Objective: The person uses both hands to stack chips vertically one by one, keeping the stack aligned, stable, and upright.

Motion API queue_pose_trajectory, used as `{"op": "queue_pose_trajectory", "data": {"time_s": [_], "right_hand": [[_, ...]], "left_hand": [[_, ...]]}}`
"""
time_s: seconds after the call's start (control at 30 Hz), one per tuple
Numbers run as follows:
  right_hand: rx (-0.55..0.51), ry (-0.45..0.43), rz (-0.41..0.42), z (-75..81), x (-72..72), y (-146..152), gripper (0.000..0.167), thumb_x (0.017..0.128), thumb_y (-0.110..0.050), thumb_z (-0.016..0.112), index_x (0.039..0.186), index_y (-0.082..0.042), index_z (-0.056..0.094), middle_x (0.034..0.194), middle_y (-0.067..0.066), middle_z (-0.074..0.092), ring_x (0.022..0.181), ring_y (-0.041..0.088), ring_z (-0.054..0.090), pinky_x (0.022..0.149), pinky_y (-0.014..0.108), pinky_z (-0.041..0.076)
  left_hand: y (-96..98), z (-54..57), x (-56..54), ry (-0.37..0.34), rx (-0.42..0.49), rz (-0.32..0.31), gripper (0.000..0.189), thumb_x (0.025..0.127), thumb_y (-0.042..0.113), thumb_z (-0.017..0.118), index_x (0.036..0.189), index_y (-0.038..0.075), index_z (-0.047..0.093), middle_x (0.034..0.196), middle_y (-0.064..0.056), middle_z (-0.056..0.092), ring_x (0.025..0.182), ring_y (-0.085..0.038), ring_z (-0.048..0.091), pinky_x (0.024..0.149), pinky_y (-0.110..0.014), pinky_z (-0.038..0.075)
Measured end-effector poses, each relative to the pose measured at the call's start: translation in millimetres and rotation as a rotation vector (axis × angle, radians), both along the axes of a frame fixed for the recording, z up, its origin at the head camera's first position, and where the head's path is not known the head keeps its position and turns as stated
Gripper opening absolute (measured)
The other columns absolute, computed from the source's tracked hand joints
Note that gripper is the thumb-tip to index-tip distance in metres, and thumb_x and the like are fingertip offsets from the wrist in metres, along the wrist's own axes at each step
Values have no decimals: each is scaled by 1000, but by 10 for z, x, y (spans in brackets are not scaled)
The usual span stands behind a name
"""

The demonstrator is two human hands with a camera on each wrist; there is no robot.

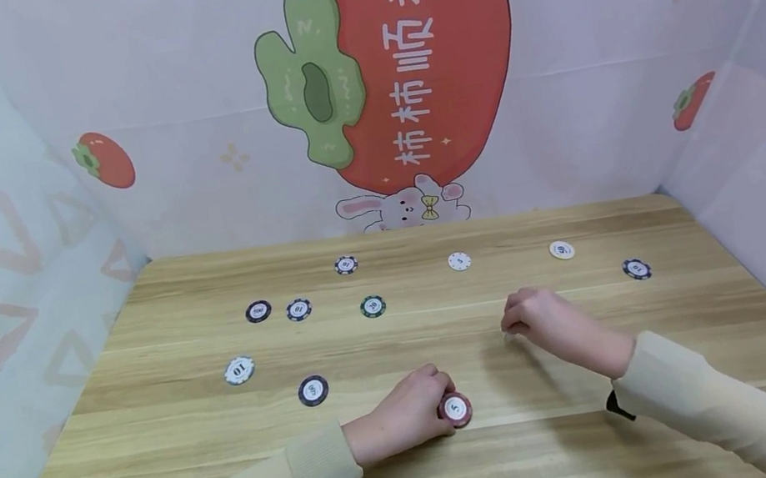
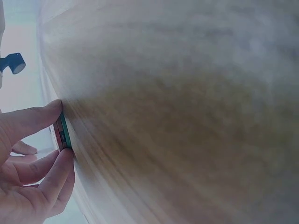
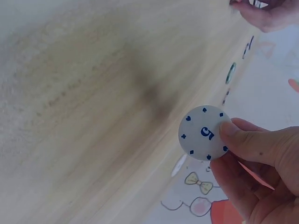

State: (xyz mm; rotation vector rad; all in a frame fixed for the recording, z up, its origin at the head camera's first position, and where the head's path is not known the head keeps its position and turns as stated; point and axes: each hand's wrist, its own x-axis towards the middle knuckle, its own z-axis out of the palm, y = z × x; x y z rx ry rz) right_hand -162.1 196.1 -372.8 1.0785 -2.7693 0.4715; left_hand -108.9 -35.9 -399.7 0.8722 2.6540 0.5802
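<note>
My left hand [image 1: 412, 413] grips a short stack of poker chips by its edge, low over the table. A red chip marked 5 [image 1: 455, 409] is on top; in the left wrist view a green-edged chip [image 2: 65, 132] shows at the stack's table side. How many chips are in the stack I cannot tell. To the right and farther back, my right hand [image 1: 545, 322] pinches a white poker chip [image 3: 202, 134] between thumb and fingers, its face with a blue 5 and card suits turned to the right wrist camera. In the head view my fingers hide most of it.
Several single chips lie spread on the wooden table [image 1: 181, 442]. Left of my left hand is a dark 500 chip [image 1: 313, 390]; a green 20 chip [image 1: 373, 306] lies behind it. Beyond my right hand lie a white chip [image 1: 459, 261], a cream chip [image 1: 562, 249] and a dark-blue chip [image 1: 636, 268].
</note>
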Motion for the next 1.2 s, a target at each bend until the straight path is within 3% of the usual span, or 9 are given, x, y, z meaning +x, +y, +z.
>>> {"op": "queue_pose_trajectory", "data": {"time_s": [0.2,0.4,0.67,1.0,1.2], "right_hand": [[-27,3,44,19,79,-59,13,71,6,71,74,-7,70,74,-3,62,70,11,58,63,23,49],[-111,-47,74,3,104,-117,12,69,4,72,73,-7,71,74,-2,64,69,9,61,62,21,49],[-160,-210,40,18,155,-172,12,70,4,71,76,-7,72,75,-1,67,71,10,62,63,21,50],[-268,-460,-85,17,209,-235,7,74,1,70,80,-2,72,78,5,68,65,8,61,55,18,48],[-355,-601,-150,-66,226,-266,7,75,-1,69,82,0,71,78,8,68,62,13,62,55,23,50]], "left_hand": [[2,-3,2,9,7,-2,34,68,19,79,94,7,61,85,3,52,75,-4,47,70,-18,43],[-4,-27,-7,69,1,-28,34,66,20,80,91,7,61,83,3,51,74,-5,49,69,-17,43],[-2,-35,-16,59,-12,-26,34,67,22,80,92,8,61,83,4,51,74,-4,48,69,-17,43],[-6,-17,-15,46,-12,-26,34,68,22,80,92,8,61,83,4,51,74,-4,48,69,-17,43],[-11,-21,-12,59,1,-32,33,67,20,80,91,8,61,83,4,51,73,-4,47,68,-17,42]]}}
